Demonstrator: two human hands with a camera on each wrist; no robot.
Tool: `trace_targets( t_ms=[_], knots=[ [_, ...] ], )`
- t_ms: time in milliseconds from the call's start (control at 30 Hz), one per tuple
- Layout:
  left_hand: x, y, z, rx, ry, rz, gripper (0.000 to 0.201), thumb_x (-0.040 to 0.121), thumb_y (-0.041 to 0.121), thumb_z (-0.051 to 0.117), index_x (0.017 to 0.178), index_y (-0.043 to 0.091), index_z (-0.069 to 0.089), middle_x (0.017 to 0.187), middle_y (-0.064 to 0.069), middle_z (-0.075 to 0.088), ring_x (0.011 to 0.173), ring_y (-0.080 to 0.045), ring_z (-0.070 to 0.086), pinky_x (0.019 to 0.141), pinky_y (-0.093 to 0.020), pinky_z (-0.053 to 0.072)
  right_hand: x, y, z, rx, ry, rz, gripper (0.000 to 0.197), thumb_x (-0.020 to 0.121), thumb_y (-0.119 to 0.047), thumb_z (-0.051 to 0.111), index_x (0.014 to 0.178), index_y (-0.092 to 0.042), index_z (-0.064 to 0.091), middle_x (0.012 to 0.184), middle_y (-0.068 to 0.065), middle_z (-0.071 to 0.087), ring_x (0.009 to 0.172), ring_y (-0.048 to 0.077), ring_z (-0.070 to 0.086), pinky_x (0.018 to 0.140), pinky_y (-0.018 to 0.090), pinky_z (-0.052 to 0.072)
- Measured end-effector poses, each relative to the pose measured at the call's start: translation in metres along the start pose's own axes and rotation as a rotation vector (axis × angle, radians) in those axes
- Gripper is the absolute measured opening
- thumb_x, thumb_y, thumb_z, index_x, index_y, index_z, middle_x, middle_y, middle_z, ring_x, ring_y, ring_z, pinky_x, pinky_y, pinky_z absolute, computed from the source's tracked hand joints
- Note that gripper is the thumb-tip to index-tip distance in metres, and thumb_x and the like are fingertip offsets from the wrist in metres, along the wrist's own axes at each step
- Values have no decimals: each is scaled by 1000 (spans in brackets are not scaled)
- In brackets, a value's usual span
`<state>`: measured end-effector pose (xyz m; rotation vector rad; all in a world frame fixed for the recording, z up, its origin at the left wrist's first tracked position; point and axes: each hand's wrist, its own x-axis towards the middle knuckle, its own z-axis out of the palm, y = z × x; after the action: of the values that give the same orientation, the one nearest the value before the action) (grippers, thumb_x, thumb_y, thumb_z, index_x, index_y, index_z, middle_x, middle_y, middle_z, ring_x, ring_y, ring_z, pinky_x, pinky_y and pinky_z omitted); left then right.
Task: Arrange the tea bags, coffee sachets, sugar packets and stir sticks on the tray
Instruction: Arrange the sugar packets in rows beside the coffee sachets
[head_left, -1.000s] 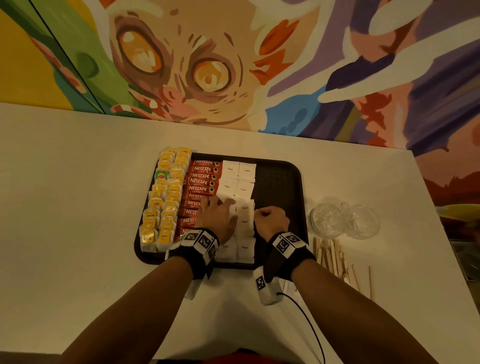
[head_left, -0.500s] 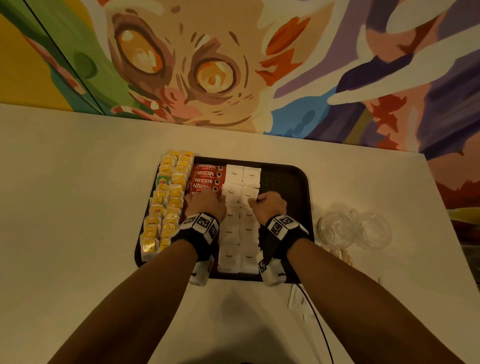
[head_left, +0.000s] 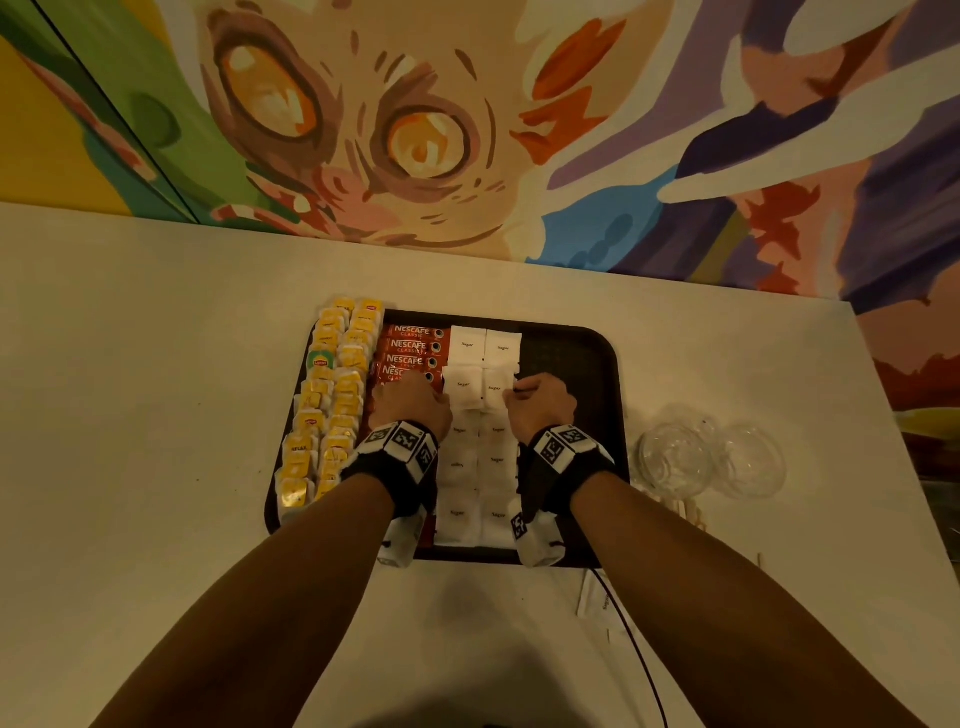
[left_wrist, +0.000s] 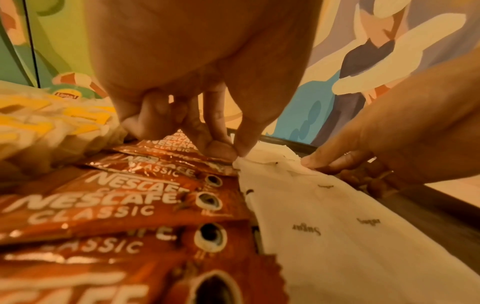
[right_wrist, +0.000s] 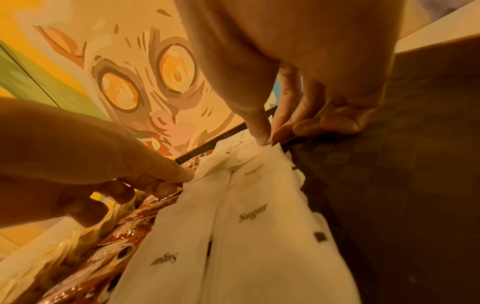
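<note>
White table | painted mural wall | both hands' fingers pinching sugar packets

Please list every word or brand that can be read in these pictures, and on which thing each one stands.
"NESCAFE CLASSIC": on the red coffee sachets.
"Sugar": on the white sugar packets.
"Lipton": on the green-topped tea bag; small but readable in the left wrist view.
"RELAX": on one yellow tea bag, faint.
The other yellow tea bags carry print too small to read.
The wristbands show only black-and-white square codes, no words.
</note>
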<state>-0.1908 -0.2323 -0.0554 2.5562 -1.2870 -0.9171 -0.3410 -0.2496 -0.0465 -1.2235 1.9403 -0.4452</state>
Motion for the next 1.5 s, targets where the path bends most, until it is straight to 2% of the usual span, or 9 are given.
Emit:
trace_targets(
  t_ms=[200, 367, 567, 633, 767, 900, 1033, 1233, 1500],
  knots=[
    [-6, -10, -5, -35, 30, 77, 31, 86, 47, 53, 82, 18, 64, 87, -7, 66, 81, -25, 62, 76, -40, 57, -9, 6, -11, 50, 24, -31, 25, 91, -24, 67, 113, -13, 63, 111, 4, 68, 97, 16, 63, 73, 18, 44],
    [-34, -7, -22, -110, 16, 345, 21, 92, 31, 56, 82, 16, 67, 84, 2, 66, 80, -17, 62, 73, -28, 50, -35, 31, -39, 75, 5, -145, 18, 91, -25, 67, 106, -16, 65, 99, -4, 67, 83, 4, 58, 64, 9, 40],
    [-94, 9, -17, -96, -243, 641, 9, 91, 22, 62, 95, 16, 68, 88, 9, 61, 82, -6, 58, 68, -14, 42, -74, 80, -88, 51, -11, -188, 9, 91, -17, 66, 100, -19, 67, 90, -12, 64, 85, 2, 60, 72, 9, 45],
    [-114, 11, -6, -77, -335, 669, 8, 90, 21, 63, 94, 17, 69, 87, 8, 62, 76, -2, 56, 62, -10, 40, -88, 101, -102, 26, -11, -169, 7, 91, -15, 66, 97, -20, 68, 88, -14, 64, 80, -3, 58, 63, 4, 42],
    [-152, 13, 19, -1, -508, 718, 10, 90, 20, 64, 99, 18, 68, 92, 4, 66, 83, -8, 61, 70, -14, 45, -111, 142, -124, -51, 9, -153, 8, 89, -12, 68, 96, -15, 70, 87, -10, 65, 75, -6, 55, 61, 0, 41],
    [-182, 15, 47, 179, -621, 759, 29, 94, 31, 57, 122, 25, 60, 108, 1, 66, 94, -14, 61, 88, -32, 52, -132, 173, -133, -131, -83, -80, 15, 86, -15, 71, 100, -16, 66, 77, -7, 63, 69, 6, 60, 59, 10, 45],
    [-204, 20, 72, 391, -545, 841, 46, 97, 42, 47, 141, 32, 41, 124, -6, 56, 110, -26, 55, 96, -43, 46, -146, 188, -130, -255, -193, -117, 37, 81, -20, 77, 113, -26, 60, 77, -10, 59, 74, 12, 60, 69, 25, 50],
    [-217, 18, 92, 536, -431, 896, 48, 98, 38, 46, 144, 30, 33, 118, -9, 61, 106, -28, 60, 88, -40, 48, -153, 197, -125, -434, -219, -207, 56, 81, -27, 76, 132, -27, 53, 126, -4, 59, 110, 16, 56, 91, 28, 45],
    [-214, -3, 89, 423, -429, 771, 43, 99, 39, 45, 140, 26, 42, 131, -4, 56, 117, -24, 53, 97, -38, 44, -148, 190, -127, -575, -271, -170, 51, 77, -37, 80, 119, -27, 54, 122, -3, 57, 108, 17, 53, 90, 32, 47]
  ],
)
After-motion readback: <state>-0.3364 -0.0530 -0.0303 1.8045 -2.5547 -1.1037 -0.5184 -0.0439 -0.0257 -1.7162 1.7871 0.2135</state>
